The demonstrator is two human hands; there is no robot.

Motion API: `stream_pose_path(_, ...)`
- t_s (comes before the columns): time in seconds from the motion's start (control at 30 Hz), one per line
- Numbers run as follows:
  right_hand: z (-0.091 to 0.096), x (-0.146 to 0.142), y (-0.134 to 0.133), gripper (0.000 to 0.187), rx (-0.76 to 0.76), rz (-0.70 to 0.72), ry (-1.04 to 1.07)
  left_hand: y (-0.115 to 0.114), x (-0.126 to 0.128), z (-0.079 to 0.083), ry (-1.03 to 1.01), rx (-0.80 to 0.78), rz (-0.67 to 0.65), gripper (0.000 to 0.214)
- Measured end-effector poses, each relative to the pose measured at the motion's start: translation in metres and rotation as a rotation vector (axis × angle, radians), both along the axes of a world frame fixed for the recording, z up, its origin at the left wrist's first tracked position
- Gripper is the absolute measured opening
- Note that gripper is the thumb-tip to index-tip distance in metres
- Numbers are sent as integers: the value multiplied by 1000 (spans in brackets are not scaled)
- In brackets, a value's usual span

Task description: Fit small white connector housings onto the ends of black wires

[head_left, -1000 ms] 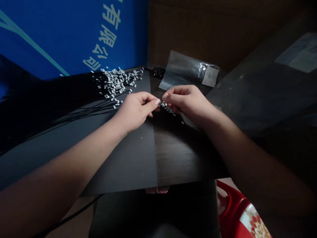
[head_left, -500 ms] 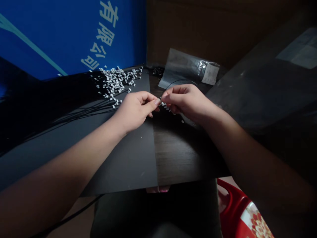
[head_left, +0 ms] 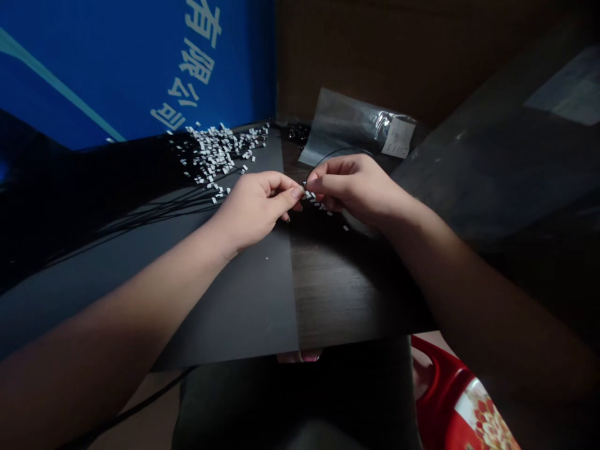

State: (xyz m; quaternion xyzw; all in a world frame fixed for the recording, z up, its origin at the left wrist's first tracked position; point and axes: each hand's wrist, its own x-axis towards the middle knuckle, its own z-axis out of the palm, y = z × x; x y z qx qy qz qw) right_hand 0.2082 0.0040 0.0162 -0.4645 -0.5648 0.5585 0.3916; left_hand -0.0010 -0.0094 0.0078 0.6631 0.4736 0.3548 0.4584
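My left hand [head_left: 255,209] and my right hand [head_left: 356,189] meet above the table, fingertips almost touching. The right thumb and fingers pinch a thin black wire [head_left: 340,152], which arcs up behind that hand. The left thumb and forefinger pinch a tiny white tab [head_left: 300,189] at the wire's end, though the fingers partly hide it. A short row of white tabs [head_left: 319,205] lies just below the fingertips. A large heap of white tabs [head_left: 218,153] lies beyond my left hand, with many black wires [head_left: 154,215] trailing from it.
The table top is part grey mat [head_left: 244,306], part dark wood [head_left: 347,281]. Behind stand a blue printed board [head_left: 140,62] and a clear plastic bag [head_left: 351,125] with a white label. Dark sheeting [head_left: 487,175] rises on the right. A red-and-white container [head_left: 450,400] sits below the table.
The whole view has shifted slightly as my head moved. My hands have come a little closer together at the fingertips. The heap of tabs has not visibly changed.
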Motion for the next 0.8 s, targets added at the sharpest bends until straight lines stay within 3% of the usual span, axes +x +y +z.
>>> stream_pose_path(0.8, -1, 0, -3, 12, 135, -14, -109, -1, 1, -1, -14, -25, 48, 20)
